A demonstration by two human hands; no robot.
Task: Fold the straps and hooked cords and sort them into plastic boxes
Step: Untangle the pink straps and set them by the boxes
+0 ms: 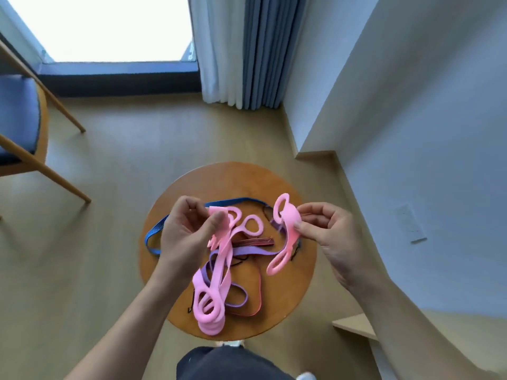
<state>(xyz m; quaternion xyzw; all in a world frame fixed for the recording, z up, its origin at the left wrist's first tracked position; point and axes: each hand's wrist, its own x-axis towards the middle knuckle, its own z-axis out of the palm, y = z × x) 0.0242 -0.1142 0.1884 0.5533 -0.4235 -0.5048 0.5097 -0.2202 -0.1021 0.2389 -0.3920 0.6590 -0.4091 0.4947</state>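
Left hand [189, 231] and right hand [326, 229], held apart, each pinch the pink strap [288, 216], which sags between and below them. Under the hands, blue strap [157, 226], purple strap [255, 252] and red cord [255, 241] lie on the table [219, 182].

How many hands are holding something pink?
2. The left hand pinches a bunched pink strap above the round table; the right hand pinches a looped pink piece further right. Whether the two join is unclear.
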